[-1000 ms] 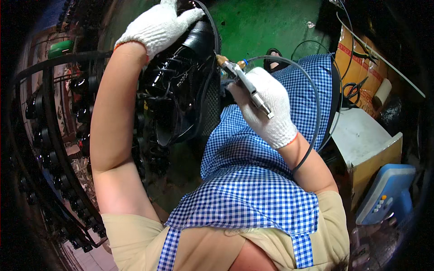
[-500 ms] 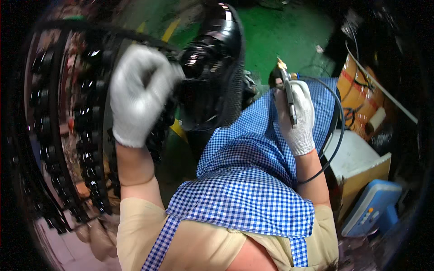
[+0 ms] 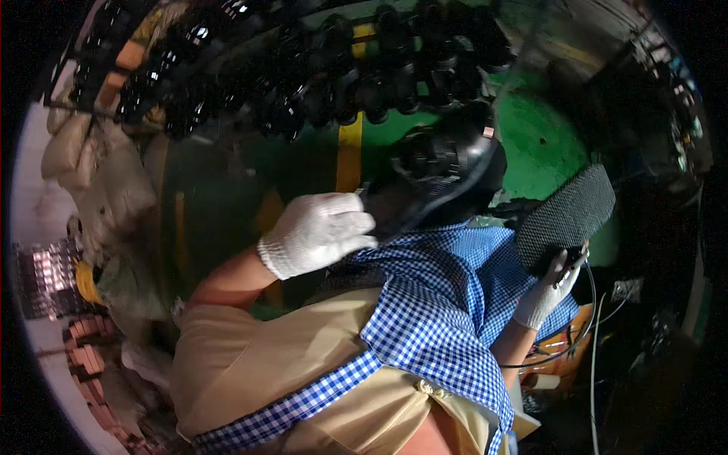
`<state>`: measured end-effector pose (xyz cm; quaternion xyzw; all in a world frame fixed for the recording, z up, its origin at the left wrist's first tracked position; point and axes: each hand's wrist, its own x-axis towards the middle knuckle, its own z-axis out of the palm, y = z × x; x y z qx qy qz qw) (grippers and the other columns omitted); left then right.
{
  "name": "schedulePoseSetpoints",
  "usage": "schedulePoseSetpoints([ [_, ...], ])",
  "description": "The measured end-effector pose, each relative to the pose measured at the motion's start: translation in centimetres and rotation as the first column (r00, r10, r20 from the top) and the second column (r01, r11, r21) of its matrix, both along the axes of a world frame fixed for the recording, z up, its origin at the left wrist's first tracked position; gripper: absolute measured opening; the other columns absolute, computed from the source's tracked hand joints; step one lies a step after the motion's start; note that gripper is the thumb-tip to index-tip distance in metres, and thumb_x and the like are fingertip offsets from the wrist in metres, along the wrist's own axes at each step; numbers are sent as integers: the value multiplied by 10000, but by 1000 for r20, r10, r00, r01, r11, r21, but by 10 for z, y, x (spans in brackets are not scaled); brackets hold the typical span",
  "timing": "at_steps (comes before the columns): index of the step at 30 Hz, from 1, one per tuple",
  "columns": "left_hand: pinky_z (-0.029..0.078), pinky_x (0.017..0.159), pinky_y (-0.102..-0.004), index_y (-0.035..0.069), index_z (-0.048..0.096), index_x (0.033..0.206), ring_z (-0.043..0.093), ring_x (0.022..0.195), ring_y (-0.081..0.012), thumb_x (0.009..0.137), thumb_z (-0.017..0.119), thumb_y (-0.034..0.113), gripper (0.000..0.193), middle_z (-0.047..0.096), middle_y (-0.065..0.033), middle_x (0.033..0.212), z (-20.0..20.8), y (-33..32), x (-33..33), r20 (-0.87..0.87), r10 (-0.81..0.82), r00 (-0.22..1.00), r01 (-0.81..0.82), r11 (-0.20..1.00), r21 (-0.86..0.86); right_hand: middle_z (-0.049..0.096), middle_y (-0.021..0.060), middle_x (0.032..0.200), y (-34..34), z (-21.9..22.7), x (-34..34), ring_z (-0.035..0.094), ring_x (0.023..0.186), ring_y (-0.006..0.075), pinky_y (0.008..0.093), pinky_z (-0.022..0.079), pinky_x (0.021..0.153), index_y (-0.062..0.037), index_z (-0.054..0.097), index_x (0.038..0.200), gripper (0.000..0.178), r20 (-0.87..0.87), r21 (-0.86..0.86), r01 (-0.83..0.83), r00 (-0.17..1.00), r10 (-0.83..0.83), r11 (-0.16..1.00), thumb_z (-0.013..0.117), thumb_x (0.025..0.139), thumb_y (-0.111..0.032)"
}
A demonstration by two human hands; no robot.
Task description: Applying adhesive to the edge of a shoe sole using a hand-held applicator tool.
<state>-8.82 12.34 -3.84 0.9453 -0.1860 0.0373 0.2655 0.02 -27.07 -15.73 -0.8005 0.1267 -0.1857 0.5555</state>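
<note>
My left hand (image 3: 318, 233), in a white knit glove, is curled at the near end of a glossy black shoe (image 3: 444, 167), whose toe points up and right. The fingertips are partly lost against the dark shoe. To the right, my gloved right hand (image 3: 543, 299) is closed around a slim hose-fed hand tool (image 3: 569, 274). Just beyond its fingers stands a black shoe sole with a textured tread (image 3: 567, 216). Its lower end meets the fingers, but how it is held is hidden.
Racks of black shoes (image 3: 364, 91) stretch across the far side over green floor with a yellow stripe (image 3: 349, 152). Stuffed sacks (image 3: 117, 197) lie at the left. A hose (image 3: 594, 284) and an orange-brown box (image 3: 565, 334) are near my right arm.
My view has swung left, bringing more of the racks and sacks in. My left hand and the shoe appear lower. By my right hand, a textured sole now faces up.
</note>
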Motion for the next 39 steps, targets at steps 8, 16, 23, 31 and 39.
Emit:
schedulePoseSetpoints([
  [8,542,771,-429,-2,726,932,686,874,-355,881,762,188,200,681,-144,957,-132,131,-118,5,762,647,-760,646,-78,383,231,1652,-9,46,-14,398,1506,343,433,311,1242,30,389,1587,582,-95,-325,-5,995,-28,946,492,1116,-297],
  [16,536,906,-517,55,698,1071,649,1075,-455,969,657,343,308,674,-255,1174,-191,318,-120,179,933,313,-933,267,242,430,194,1619,-36,46,-10,431,1457,302,425,309,1223,7,393,1595,556,-64,-209,-23,998,10,978,486,1116,-260],
  [23,521,979,-485,89,675,1184,636,1174,-409,1004,580,322,310,652,-199,1304,-182,460,-54,215,969,121,-957,57,285,342,216,1674,-63,55,-13,337,1542,324,443,260,1268,4,412,1585,500,-46,-495,-145,989,140,857,435,1115,-163],
  [31,510,956,-454,226,644,1352,684,1120,-368,995,607,187,361,732,-165,1186,-215,455,-58,103,972,-210,-977,-206,-51,368,155,1666,-41,62,-26,388,1501,295,451,282,1248,-29,350,1628,571,-196,7,14,980,-13,1000,460,1110,-243],
  [39,541,939,-414,108,625,1278,649,1047,-262,1005,629,264,314,649,-97,1218,-366,192,-41,-680,561,473,-867,436,-243,261,193,1710,-55,54,-58,312,1551,304,470,225,1284,23,344,1615,558,-146,-124,9,989,-27,992,412,1110,-206],
])
